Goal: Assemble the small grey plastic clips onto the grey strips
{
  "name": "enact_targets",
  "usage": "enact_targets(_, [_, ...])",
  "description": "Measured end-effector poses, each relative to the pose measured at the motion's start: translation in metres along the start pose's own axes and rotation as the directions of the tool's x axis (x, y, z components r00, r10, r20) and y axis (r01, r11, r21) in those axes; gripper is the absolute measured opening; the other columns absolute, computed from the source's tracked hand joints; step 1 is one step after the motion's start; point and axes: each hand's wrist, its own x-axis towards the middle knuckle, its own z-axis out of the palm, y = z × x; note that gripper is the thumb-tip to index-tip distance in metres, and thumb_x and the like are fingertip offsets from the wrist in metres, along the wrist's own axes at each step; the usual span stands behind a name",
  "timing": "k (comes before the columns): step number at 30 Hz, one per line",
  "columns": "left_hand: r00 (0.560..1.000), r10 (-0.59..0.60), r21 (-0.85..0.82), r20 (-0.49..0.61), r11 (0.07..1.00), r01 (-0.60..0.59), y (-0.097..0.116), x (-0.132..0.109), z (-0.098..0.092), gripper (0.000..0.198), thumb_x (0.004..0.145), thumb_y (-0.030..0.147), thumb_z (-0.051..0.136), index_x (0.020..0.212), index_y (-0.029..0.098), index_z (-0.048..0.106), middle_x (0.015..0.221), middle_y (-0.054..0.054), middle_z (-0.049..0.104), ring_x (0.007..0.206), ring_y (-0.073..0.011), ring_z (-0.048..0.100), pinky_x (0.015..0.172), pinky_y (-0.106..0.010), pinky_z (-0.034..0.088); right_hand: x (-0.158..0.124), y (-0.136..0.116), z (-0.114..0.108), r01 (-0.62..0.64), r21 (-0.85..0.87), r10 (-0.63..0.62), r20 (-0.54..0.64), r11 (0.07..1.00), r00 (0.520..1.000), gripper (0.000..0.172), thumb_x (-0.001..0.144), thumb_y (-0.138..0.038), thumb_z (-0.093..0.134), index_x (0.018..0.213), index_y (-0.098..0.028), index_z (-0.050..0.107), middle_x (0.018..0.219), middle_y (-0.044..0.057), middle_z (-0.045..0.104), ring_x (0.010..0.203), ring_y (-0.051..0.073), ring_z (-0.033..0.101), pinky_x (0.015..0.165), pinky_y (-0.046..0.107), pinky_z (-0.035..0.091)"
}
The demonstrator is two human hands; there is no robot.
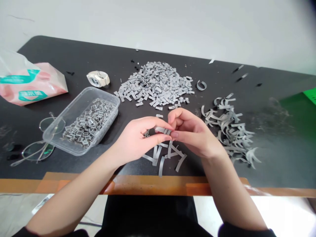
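Both hands meet over the middle of the black table point(74, 59). My left hand point(138, 138) and my right hand point(192, 131) are closed in pinches on the same small grey plastic strip point(163, 130), held between their fingertips. Under the hands lie a few loose grey strips point(163, 158). Behind them is a big heap of small grey pieces point(155, 84). A pile of curved grey strips point(232, 131) lies to the right of my right hand.
A clear plastic tray point(74, 149) with several small grey parts stands at the left, next to a pair of glasses point(39, 144). Behind it are a tape roll point(98, 79) and a pink packet point(27, 82). A green object point(311, 95) sits at the far right.
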Motion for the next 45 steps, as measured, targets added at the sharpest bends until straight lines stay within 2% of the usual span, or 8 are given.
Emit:
enact_targets(13, [0.981,0.178,0.12,-0.076,0.978,-0.168,0.006,-0.006,0.004,0.01,0.084,0.018,0.08,0.093,0.021,0.076,0.09,0.001,0.081,0.075,-0.0116,0.073,0.075,-0.021,0.058,0.006,0.01,0.011,0.061,0.265,-0.076,0.047,0.962,0.996,0.017,0.081,-0.01,0.07,0.093,-0.02,0.064,0.065,-0.006,0.056,0.057,0.009,0.045,0.059,0.021,0.038])
enact_targets(17, [0.969,0.241,0.249,0.045,0.937,-0.245,0.004,-0.003,0.001,0.006,0.091,0.02,0.07,0.097,0.02,0.071,0.091,-0.001,0.078,0.08,-0.0135,0.071,0.076,-0.024,0.055,0.007,0.009,0.011,0.027,0.151,-0.022,-0.035,0.988,0.999,0.016,0.078,-0.01,0.07,0.089,-0.02,0.063,0.062,-0.007,0.052,0.055,0.009,0.041,0.058,0.023,0.035])
enact_targets(20, [0.974,0.195,0.452,0.116,0.863,-0.227,0.002,-0.001,0.0,0.005,0.092,0.019,0.061,0.092,0.02,0.067,0.086,-0.001,0.074,0.078,-0.0152,0.068,0.075,-0.026,0.052,0.006,0.009,0.011,0.01,-0.013,-0.012,-0.161,1.0,0.987,0.017,0.08,-0.005,0.068,0.087,-0.02,0.063,0.065,-0.006,0.053,0.057,0.009,0.041,0.057,0.022,0.033])
enact_targets(22, [0.978,0.148,0.515,0.147,0.833,-0.203,0.002,-0.002,0.0,0.008,0.089,0.019,0.058,0.082,0.02,0.062,0.073,0.002,0.068,0.066,-0.0131,0.062,0.067,-0.025,0.048,0.004,0.009,0.01,0.001,-0.057,-0.01,-0.171,0.998,0.985,0.019,0.081,-0.004,0.067,0.088,-0.02,0.063,0.065,-0.006,0.054,0.058,0.009,0.042,0.057,0.022,0.034])
enact_targets(27, [0.983,0.126,0.377,0.134,0.911,-0.168,0.008,-0.006,0.003,0.014,0.083,0.017,0.057,0.072,0.02,0.051,0.064,0.006,0.059,0.052,-0.007,0.05,0.053,-0.018,0.04,0.004,0.009,0.007,-0.028,0.083,0.029,-0.011,0.996,1.0,0.018,0.081,-0.007,0.07,0.091,-0.02,0.062,0.063,-0.007,0.054,0.055,0.008,0.041,0.056,0.021,0.036])
enact_targets(32, [0.989,0.078,0.325,0.125,0.939,-0.115,0.012,-0.007,0.004,0.012,0.078,0.014,0.057,0.072,0.021,0.049,0.063,0.008,0.059,0.049,-0.0053,0.047,0.049,-0.017,0.036,0.007,0.009,0.007,-0.089,0.182,0.08,0.056,0.979,0.995,0.016,0.079,-0.009,0.072,0.086,-0.019,0.061,0.066,-0.006,0.057,0.054,0.007,0.043,0.052,0.018,0.036])
enact_targets(40, [0.997,0.014,0.33,0.071,0.943,-0.037,0.011,-0.005,0.001,0.017,0.076,0.014,0.061,0.073,0.021,0.046,0.058,0.01,0.053,0.045,-0.0043,0.045,0.046,-0.016,0.034,0.014,0.02,0.012,-0.034,0.334,0.025,0.034,0.942,0.999,0.017,0.076,-0.011,0.073,0.079,-0.019,0.058,0.058,-0.009,0.045,0.048,0.005,0.035,0.048,0.015,0.035])
enact_targets(45, [0.994,0.02,0.311,0.103,0.949,-0.052,0.006,-0.004,-0.001,0.016,0.08,0.017,0.063,0.074,0.021,0.048,0.061,0.01,0.054,0.048,-0.0044,0.046,0.049,-0.016,0.038,0.013,0.016,0.009,-0.025,0.272,0.028,-0.007,0.962,1.0,0.018,0.076,-0.012,0.074,0.08,-0.019,0.059,0.058,-0.009,0.045,0.049,0.005,0.035,0.048,0.015,0.036])
